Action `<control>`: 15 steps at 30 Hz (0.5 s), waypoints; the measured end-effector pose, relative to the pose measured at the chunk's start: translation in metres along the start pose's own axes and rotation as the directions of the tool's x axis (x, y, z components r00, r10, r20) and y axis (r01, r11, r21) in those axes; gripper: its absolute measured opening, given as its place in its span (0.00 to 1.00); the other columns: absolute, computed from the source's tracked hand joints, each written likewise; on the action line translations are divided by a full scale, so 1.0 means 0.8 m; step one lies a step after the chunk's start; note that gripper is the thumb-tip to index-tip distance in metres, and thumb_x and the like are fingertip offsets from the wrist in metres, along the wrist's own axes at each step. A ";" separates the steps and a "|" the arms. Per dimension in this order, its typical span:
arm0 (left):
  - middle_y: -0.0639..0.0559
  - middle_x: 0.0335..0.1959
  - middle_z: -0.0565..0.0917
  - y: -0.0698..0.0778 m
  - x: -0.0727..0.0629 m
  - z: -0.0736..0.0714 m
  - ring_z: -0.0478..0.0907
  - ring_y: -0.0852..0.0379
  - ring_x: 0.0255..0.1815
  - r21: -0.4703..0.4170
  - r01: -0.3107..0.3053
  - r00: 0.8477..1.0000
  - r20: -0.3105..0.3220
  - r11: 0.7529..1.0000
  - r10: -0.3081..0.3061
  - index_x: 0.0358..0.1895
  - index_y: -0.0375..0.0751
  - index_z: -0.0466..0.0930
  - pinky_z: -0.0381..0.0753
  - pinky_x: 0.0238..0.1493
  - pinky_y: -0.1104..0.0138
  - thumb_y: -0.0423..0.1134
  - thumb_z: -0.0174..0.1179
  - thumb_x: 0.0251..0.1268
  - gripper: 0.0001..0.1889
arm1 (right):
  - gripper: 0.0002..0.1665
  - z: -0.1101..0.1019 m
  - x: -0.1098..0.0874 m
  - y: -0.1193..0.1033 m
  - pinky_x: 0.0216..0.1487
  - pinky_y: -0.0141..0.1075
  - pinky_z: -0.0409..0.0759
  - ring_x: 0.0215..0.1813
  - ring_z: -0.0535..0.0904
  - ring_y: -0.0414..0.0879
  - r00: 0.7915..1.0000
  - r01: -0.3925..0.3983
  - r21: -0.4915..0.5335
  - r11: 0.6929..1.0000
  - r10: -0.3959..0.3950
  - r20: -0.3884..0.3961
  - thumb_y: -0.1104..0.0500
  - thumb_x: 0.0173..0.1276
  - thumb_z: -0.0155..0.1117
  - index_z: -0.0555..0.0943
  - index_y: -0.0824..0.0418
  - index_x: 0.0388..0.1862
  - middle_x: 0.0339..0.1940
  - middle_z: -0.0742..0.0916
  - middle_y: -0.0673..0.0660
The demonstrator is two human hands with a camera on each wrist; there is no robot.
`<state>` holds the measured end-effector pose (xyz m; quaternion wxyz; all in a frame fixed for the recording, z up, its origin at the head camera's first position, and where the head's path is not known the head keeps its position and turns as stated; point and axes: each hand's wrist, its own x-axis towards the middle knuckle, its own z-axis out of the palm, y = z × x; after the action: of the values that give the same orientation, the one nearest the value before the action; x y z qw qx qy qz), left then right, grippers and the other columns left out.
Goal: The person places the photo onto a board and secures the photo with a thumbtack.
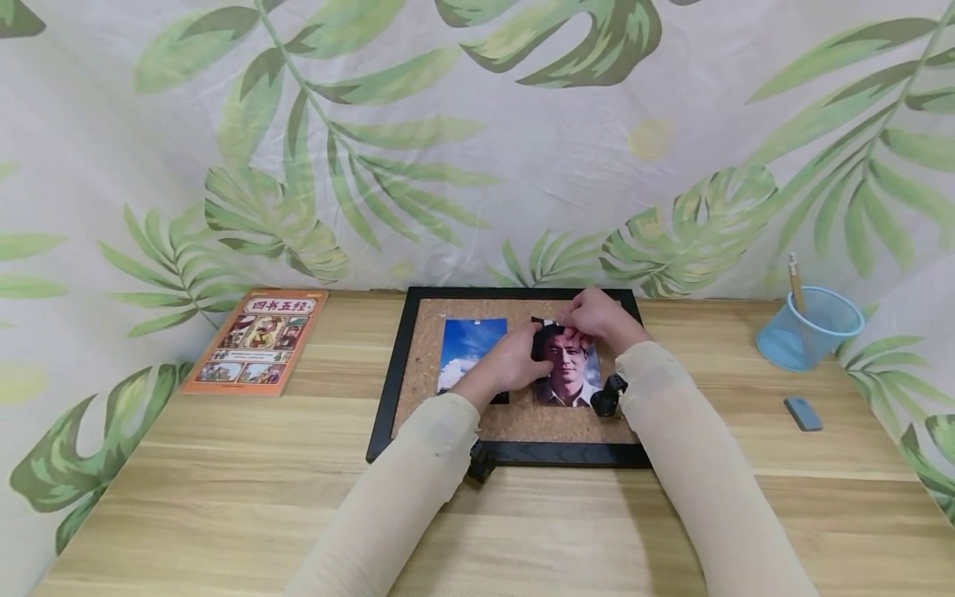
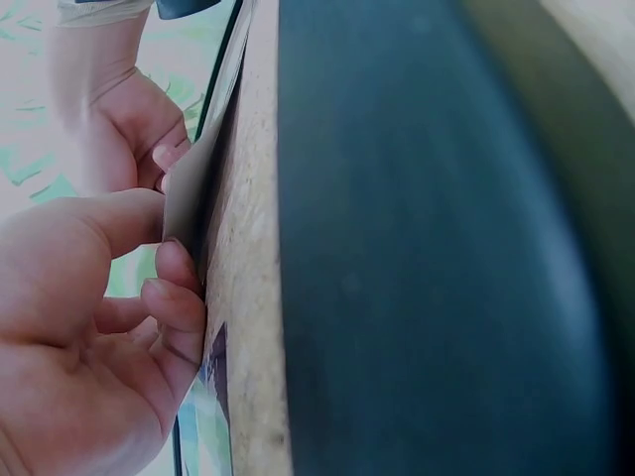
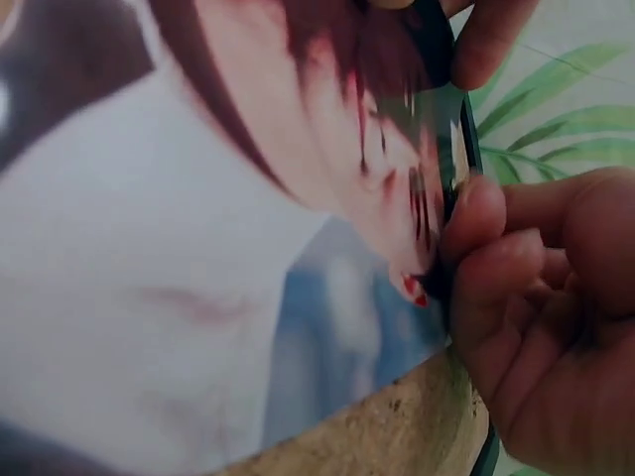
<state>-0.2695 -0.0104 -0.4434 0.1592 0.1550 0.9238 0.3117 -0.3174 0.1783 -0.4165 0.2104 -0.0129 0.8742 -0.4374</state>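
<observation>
A portrait photo lies against the cork board, overlapped by both hands at its upper half. My left hand pinches its left edge; in the left wrist view the thumb is on one side of the bent-up photo and the fingers on the other. The right hand is at the top edge, thumb and fingertips together there in the right wrist view, close beside the glossy print; I cannot tell whether a pin is between them. A sky photo, with a small pin at its top, is partly hidden by the left wrist.
A black frame borders the board on the wooden table. An orange book lies at the left. To the right stand a blue mesh pen cup with a pencil and, before it, a grey-blue eraser. Leaf-patterned cloth hangs behind.
</observation>
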 end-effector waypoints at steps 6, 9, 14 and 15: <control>0.37 0.81 0.71 0.008 -0.009 -0.004 0.71 0.40 0.81 0.029 -0.007 1.000 -0.022 1.000 0.008 0.84 0.35 0.62 0.74 0.78 0.50 0.45 0.66 0.75 0.40 | 0.12 0.001 -0.001 -0.001 0.18 0.30 0.77 0.13 0.76 0.38 0.996 -0.060 -0.016 0.998 0.059 -0.060 0.61 0.79 0.63 0.86 0.71 0.46 0.12 0.79 0.47; 0.35 0.81 0.71 0.020 -0.023 -0.011 0.71 0.38 0.81 0.034 -0.006 1.000 -0.028 0.999 0.007 0.83 0.33 0.62 0.73 0.79 0.49 0.43 0.64 0.76 0.38 | 0.13 0.002 -0.001 -0.001 0.18 0.31 0.77 0.12 0.76 0.38 0.993 -0.083 -0.006 0.997 0.082 -0.083 0.61 0.77 0.66 0.85 0.69 0.33 0.10 0.78 0.47; 0.35 0.79 0.73 0.029 -0.034 -0.014 0.72 0.39 0.79 0.070 0.004 0.998 -0.056 0.998 0.000 0.82 0.32 0.64 0.74 0.78 0.50 0.43 0.65 0.76 0.37 | 0.20 0.001 -0.004 0.001 0.18 0.31 0.76 0.12 0.76 0.39 0.989 -0.117 0.037 0.992 0.120 -0.084 0.59 0.77 0.67 0.80 0.64 0.22 0.09 0.78 0.47; 0.36 0.79 0.74 0.030 -0.035 -0.014 0.73 0.39 0.79 0.083 0.011 0.998 -0.061 0.996 -0.006 0.82 0.32 0.65 0.74 0.78 0.50 0.44 0.65 0.76 0.37 | 0.19 0.000 -0.004 0.001 0.18 0.31 0.76 0.12 0.76 0.39 0.989 -0.120 0.046 0.992 0.124 -0.082 0.59 0.77 0.68 0.80 0.64 0.23 0.10 0.78 0.47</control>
<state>-0.2441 -0.0086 -0.4144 0.1259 0.1480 0.9411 0.2766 -0.3140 0.1795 -0.4163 0.1997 0.0634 0.8724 -0.4417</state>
